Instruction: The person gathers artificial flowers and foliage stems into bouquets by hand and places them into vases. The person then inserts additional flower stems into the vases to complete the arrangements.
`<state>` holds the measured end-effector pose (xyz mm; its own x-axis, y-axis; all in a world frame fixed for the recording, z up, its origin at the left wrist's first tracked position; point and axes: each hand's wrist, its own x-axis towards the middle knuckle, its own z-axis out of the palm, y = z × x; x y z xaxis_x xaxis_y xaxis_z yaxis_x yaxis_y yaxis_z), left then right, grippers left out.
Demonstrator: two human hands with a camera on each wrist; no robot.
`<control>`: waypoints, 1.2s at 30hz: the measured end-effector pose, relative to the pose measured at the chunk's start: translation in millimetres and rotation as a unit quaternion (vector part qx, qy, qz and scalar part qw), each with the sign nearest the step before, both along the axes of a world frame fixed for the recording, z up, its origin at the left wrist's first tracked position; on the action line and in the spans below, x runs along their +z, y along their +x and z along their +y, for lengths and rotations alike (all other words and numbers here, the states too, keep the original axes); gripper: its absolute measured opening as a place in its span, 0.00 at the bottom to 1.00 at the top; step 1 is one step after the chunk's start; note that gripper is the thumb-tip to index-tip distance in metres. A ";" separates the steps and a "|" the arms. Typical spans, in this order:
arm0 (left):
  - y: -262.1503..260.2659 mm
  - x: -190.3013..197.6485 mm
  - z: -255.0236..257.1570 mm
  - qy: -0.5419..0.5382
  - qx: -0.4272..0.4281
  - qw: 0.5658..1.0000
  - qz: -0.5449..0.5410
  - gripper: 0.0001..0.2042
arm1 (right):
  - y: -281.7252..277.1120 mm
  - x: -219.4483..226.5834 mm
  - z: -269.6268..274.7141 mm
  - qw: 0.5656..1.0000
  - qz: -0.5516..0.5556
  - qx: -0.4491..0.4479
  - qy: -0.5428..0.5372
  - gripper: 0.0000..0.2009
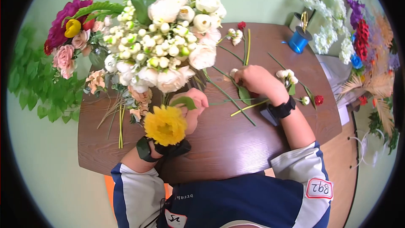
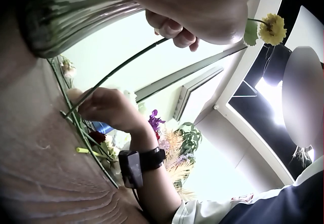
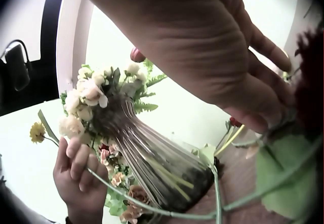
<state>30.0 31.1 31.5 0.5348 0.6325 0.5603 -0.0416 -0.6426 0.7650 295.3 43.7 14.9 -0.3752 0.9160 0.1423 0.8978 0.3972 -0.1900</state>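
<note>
My left hand (image 1: 192, 107) grips the long green stem of a yellow flower (image 1: 165, 125). The bloom leans toward me over the wrist, and in the right wrist view the stem (image 3: 147, 211) runs low across the table. At the table's middle right, my right hand (image 1: 259, 81) pinches at a small white flower (image 1: 233, 73), the fingertips pressed together beside its head. A green leaf (image 1: 244, 95) hangs below these fingers. Close by in the right wrist view is a dark red flower (image 3: 310, 77). A ribbed glass vase (image 3: 152, 158) holding white blooms stands next to the left hand.
White roses and berries (image 1: 164, 42) fill the vase top. Loose stems (image 1: 236, 101) cross the brown table (image 1: 211, 152). White buds (image 1: 287, 76) and a red flower (image 1: 319, 100) lie at right. A blue spool (image 1: 299, 40) with gold-handled scissors stands behind. Pink flowers (image 1: 64, 59) are left.
</note>
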 end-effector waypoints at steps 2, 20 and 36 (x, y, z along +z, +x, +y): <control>-0.7 3.8 -0.5 -0.003 -0.017 1.000 -0.019 0.22 | -3.9 0.2 -0.8 1.000 -0.003 0.001 -0.003 0.07; -14.3 63.7 -26.8 -0.009 -0.099 0.987 0.127 0.07 | -92.6 68.7 -70.2 0.928 0.267 0.237 0.103 0.04; -42.6 95.1 10.7 0.441 0.381 0.805 0.111 0.20 | -71.0 180.5 -63.0 0.669 0.565 0.173 0.451 0.11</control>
<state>-12.5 41.8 126.6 0.3286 0.2325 0.9154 0.6967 -0.7141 -0.0687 224.3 -19.3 195.5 0.2721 0.1516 0.9503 0.2081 0.9549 -0.2119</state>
